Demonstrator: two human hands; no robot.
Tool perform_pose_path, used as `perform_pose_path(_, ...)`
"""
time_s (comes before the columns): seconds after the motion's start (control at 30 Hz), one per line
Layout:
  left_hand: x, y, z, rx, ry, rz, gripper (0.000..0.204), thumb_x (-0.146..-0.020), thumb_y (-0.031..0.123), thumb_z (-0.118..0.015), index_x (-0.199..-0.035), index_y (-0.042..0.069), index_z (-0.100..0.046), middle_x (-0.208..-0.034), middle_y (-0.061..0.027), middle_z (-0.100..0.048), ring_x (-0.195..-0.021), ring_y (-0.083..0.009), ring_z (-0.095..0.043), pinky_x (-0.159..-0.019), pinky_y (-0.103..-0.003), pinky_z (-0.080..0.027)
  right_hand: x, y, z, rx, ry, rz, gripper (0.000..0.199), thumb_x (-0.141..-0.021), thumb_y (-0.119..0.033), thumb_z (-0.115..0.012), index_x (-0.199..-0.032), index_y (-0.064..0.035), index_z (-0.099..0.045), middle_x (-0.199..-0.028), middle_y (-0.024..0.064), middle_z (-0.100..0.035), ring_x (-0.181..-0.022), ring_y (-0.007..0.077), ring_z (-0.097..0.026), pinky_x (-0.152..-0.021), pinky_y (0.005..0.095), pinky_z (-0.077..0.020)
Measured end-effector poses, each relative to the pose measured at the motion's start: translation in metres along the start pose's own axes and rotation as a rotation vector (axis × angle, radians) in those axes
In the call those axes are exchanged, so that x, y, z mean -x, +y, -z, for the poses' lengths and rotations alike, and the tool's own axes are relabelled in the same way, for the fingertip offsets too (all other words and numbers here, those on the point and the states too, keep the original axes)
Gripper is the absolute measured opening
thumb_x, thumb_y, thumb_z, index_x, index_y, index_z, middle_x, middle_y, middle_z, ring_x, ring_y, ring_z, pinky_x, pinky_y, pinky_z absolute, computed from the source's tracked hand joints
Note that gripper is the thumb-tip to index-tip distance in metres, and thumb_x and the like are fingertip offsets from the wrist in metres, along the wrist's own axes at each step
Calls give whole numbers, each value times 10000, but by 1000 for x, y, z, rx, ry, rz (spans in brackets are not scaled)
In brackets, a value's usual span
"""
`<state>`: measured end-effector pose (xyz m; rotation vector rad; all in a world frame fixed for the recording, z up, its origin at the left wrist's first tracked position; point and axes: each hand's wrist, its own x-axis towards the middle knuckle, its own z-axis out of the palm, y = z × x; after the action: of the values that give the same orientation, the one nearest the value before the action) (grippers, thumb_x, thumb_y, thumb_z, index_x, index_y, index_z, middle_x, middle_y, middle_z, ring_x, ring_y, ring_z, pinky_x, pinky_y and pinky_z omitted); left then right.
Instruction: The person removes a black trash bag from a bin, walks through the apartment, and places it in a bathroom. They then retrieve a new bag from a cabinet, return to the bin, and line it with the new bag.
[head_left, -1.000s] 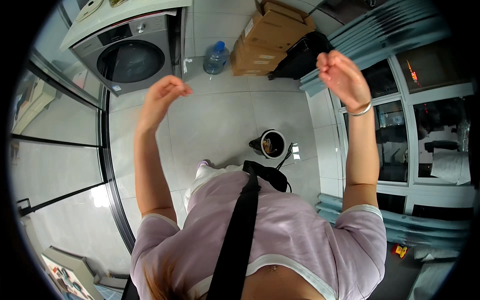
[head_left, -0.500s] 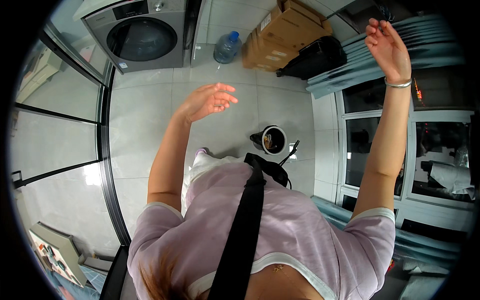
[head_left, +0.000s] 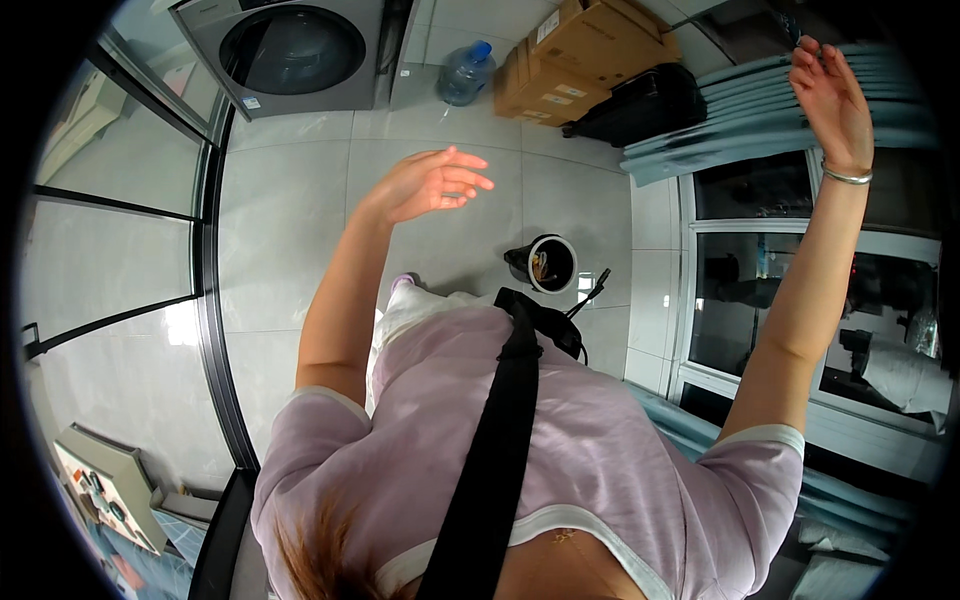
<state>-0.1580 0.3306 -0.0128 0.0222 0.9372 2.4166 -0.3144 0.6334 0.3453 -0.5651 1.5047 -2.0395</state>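
Note:
My left hand (head_left: pixel 430 187) hangs in the air over the tiled floor, its fingers spread and nothing in them. High on the right, my right hand (head_left: pixel 835 110), with a silver bangle at the wrist, is raised beside the blue-green curtain (head_left: pixel 735 112). Its fingers are loosely bent and apart, and I see nothing held in them. Just beyond its fingertips hangs a small bluish thing (head_left: pixel 790 24), too dark to name; whether the fingertips touch it I cannot tell.
A black bin (head_left: pixel 548 265) with some litter stands ahead of me. Farther off are a grey washing machine (head_left: pixel 292 52), a blue water jug (head_left: pixel 466 76), cardboard boxes (head_left: pixel 605 48) and a black bag (head_left: pixel 640 105). A black-framed glass partition (head_left: pixel 208 260) lines the left, a window (head_left: pixel 745 300) the right.
My right hand has moved farther right, toward the curtain's upper part. My left hand has shifted slightly up and right, its fingers straighter. The view has shifted a little.

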Motion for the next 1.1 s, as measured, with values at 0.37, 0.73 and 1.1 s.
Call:
perform_pose_path(0.37,3,-11,17,19,7,65,465,-939,374,-315,-1106,-15,-509,-1020,-188,-583,-784,-169,-542,-716,-301,-468,-4,-34,64,37,83,-21,162,-845,-78,-548,-981,5,-518,-1053,135,-471,-940,202,-443,-731,265,-383)
perform_pose_path(0.73,-3,-36,37,49,79,118,442,-941,375,-307,-1141,27,-491,-1043,-148,-586,-809,-148,-519,-747,-284,-440,20,-44,96,66,154,14,168,-878,-129,-499,-990,-16,-554,-1048,145,-546,-910,212,-517,-709,276,-411)
perform_pose_path(1.1,-11,-41,36,78,170,209,424,-945,346,-305,-1114,10,-499,-1013,-133,-595,-754,-142,-528,-700,-281,-444,43,-39,116,89,468,62,121,-843,-177,-552,-847,-57,-564,-834,68,-582,-750,168,-541,-610,260,-422)
